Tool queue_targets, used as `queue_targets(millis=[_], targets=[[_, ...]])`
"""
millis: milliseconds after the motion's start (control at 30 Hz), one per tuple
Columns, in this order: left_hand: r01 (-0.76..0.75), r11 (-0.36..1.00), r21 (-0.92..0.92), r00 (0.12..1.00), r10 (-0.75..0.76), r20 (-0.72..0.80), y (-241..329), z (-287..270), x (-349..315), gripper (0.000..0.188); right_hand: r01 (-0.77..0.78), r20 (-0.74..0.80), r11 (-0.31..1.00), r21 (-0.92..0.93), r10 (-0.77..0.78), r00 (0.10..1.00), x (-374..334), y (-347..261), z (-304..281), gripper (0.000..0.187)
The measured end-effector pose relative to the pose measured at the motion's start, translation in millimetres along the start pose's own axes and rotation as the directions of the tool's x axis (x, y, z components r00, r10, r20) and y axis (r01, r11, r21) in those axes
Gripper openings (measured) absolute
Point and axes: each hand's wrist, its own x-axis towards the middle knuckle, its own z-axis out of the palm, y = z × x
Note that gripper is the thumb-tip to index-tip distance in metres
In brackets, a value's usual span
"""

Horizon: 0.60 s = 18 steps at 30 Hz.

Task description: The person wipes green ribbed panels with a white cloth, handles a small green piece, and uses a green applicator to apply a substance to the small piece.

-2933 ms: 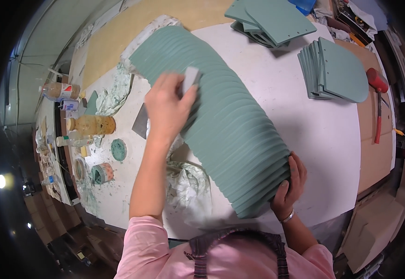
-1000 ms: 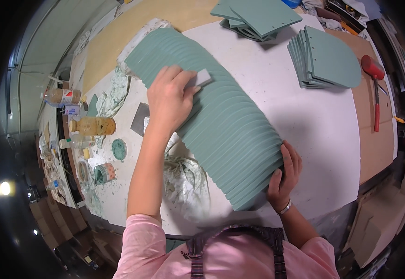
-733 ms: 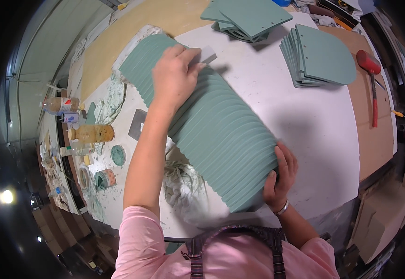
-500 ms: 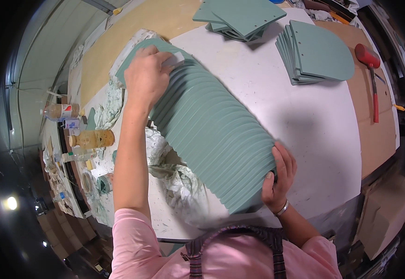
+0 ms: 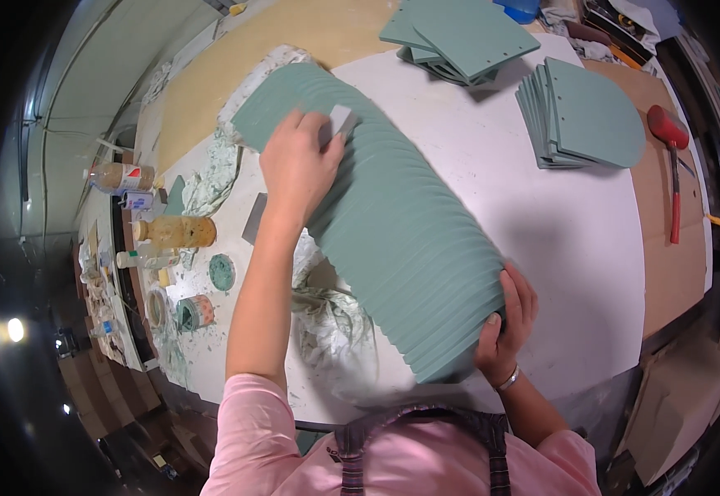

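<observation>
A long slanting row of green rounded panels (image 5: 410,240), overlapped edge to edge, runs across the table from far left to near right. My left hand (image 5: 298,161) is closed round a small grey sanding block (image 5: 339,124) over the row's far part, its fingertips slightly blurred. At the near right end, my right hand (image 5: 509,322) grips the last panels, thumb and fingers bent round their edge. A bracelet circles that wrist. White padding (image 5: 265,74) shows beneath the row's far end, and a crumpled, green-stained cloth (image 5: 335,331) lies along its left side.
Two stacks of green panels, one with drilled holes (image 5: 467,37) and one with rounded ends (image 5: 596,116), stand at the far right. A red mallet (image 5: 668,128) lies on brown board beyond them. Bottles, including an amber one (image 5: 174,231), and a tipped cup (image 5: 195,312) are at left.
My left hand with the sanding block has moved along the panels, nearer to me and rightward relative to them. My right hand keeps its place at the near end. The whole view has shifted slightly.
</observation>
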Motion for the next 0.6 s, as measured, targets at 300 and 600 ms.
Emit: queue_targets(millis=[300,600], targets=[[0.263,0.916,-0.304,0.951,-0.299,-0.077,-65.9,-29.2,-93.7,0.022,0.006,0.008,1.0,-0.018,-0.006,1.0,-2.9,2.4,1.6,0.057],[0.138,0.957,-0.257,0.932,-0.213,-0.292,-71.6,0.8,-9.8,0.026,-0.03,0.013,0.999,-0.039,0.031,0.999,-1.3,-0.4,1.6,0.053]])
